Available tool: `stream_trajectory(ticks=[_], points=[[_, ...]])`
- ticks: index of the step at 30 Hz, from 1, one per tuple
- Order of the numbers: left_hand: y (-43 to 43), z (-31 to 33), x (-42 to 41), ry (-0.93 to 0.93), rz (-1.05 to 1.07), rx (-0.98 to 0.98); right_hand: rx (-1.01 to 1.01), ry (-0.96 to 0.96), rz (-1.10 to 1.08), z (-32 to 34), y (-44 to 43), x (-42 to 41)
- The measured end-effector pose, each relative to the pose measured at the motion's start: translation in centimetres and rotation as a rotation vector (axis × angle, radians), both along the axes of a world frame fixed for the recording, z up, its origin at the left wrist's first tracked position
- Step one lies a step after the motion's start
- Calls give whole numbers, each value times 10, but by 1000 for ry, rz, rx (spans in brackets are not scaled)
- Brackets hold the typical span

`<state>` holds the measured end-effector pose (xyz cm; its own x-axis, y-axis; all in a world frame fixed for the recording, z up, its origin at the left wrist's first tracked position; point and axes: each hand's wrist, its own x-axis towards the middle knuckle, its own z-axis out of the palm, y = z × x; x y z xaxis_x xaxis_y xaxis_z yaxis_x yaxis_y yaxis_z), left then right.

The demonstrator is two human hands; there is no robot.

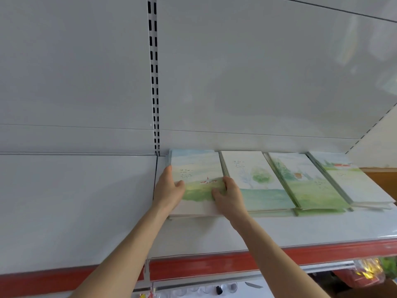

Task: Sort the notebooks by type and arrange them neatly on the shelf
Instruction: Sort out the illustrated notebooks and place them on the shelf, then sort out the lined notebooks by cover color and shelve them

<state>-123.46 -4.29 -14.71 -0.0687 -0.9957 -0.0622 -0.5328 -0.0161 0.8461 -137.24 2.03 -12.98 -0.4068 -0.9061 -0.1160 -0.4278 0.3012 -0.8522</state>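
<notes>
From the head camera, a white shelf (279, 231) with a red front strip (214, 265) carried four stacks of watercolour-covered notebooks, lying flat in a row against the back panel. The leftmost stack of notebooks (195, 166) showed a meadow with a small red-roofed building. The second stack (253, 175) showed a green tree, the third stack (300, 183) tall greenery, and the fourth stack (354, 181) a red roof over a green band. Each top cover bore a few lines of small dark script, too small to read.

The left hand (168, 188) clasped the leftmost stack's left edge with its thumb on the cover. The right hand (227, 196) clasped its right edge, beside the second stack. A slotted upright (153, 72) ran up the back panel.
</notes>
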Motion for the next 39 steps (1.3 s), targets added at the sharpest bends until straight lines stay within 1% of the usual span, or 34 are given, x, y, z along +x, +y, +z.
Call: stream_trajectory(ticks=[3, 5, 8, 10, 12, 15, 18, 20, 23, 25, 28, 32, 39], points=[[3, 1, -1, -94, -60, -44, 90, 97, 74, 4, -2, -3], [9, 5, 6, -209, -114, -141, 135, 250, 152, 13, -8, -6], [23, 14, 35, -483, -188, -314, 59, 517, 262, 33, -27, -1], [32, 23, 68, -620, -189, -437, -10, 606, 358, 47, -43, 18], [38, 33, 108, -716, -143, -463, -64, 651, 450, 58, -63, 51], [48, 52, 180, -864, -36, -417, -140, 707, 581, 71, -88, 127], [67, 62, 270, -943, 100, -401, -227, 718, 732, 78, -101, 228], [80, 71, 314, -963, 171, -372, -263, 728, 783, 82, -105, 280], [109, 73, 412, -915, 310, -337, -345, 728, 896, 89, -103, 394], [127, 75, 478, -953, 400, -363, -381, 698, 945, 95, -97, 465], [152, 82, 567, -1056, 445, -275, -410, 668, 1025, 104, -86, 559], [172, 96, 662, -1157, 516, -268, -449, 655, 1100, 110, -80, 666], [161, 92, 807, -1191, 623, -286, -519, 690, 1186, 104, -98, 836]])
